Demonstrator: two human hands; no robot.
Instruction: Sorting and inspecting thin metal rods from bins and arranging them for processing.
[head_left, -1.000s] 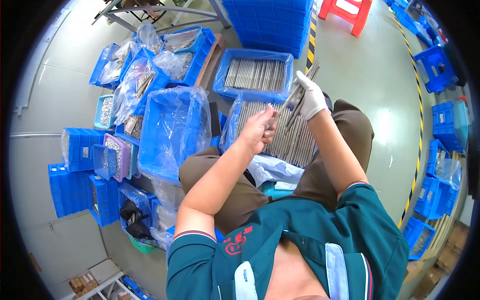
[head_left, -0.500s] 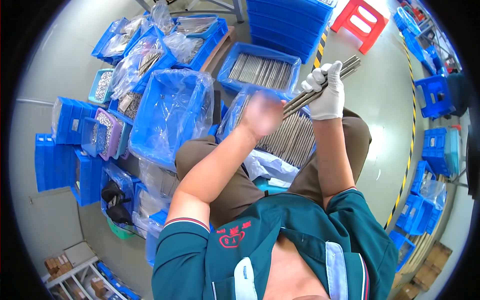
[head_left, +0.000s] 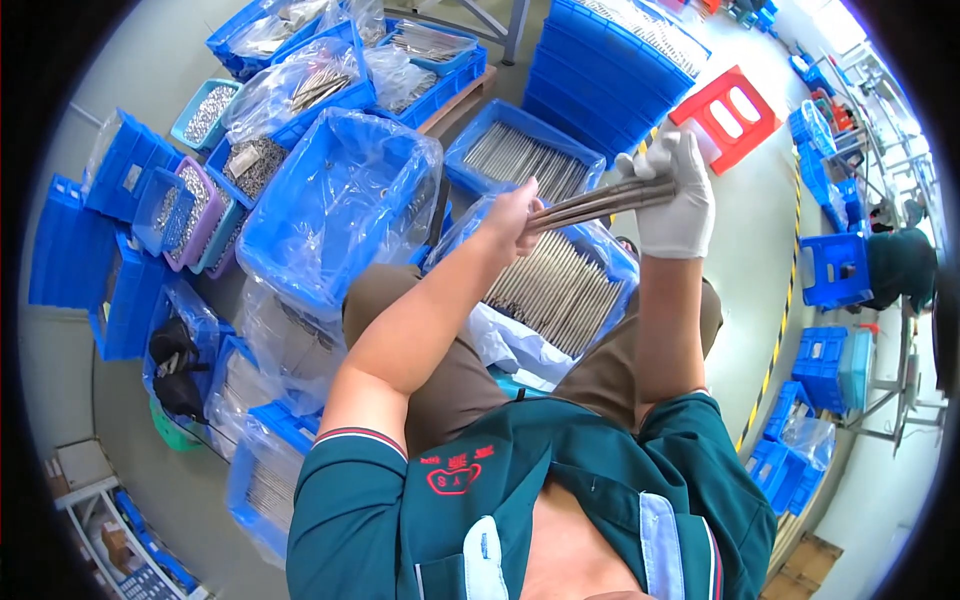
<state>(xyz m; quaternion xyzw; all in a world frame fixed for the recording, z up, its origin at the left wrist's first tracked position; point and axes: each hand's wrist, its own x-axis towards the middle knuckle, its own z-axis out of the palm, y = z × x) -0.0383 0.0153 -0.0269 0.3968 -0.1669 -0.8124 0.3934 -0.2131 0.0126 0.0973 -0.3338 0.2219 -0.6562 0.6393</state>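
Observation:
A bundle of thin metal rods (head_left: 603,204) is held level between my two hands, above a plastic-lined blue bin (head_left: 624,268) standing between my knees. My bare left hand (head_left: 511,220) is closed round the left end of the bundle. On my right hand (head_left: 676,197) is a white glove; it grips the right end, its fingers wrapped over the rods. More metal rods (head_left: 560,295) lie side by side in the bin below. White paper (head_left: 517,345) is crumpled at its near edge. Just beyond, a second blue bin (head_left: 578,144) holds further rods.
To the left stands a large blue bin (head_left: 325,220) lined with clear plastic. A tall stack of blue crates (head_left: 590,95) and a red stool (head_left: 748,155) are at the back. Small baskets of metal parts, including a purple basket (head_left: 211,217), sit far left. Yellow-black tape (head_left: 783,325) marks the right floor.
The rods have swung from a steep slant to nearly level, and my right hand has moved lower, to their right end. My left hand, blurred before, now grips the left end. The view has shifted.

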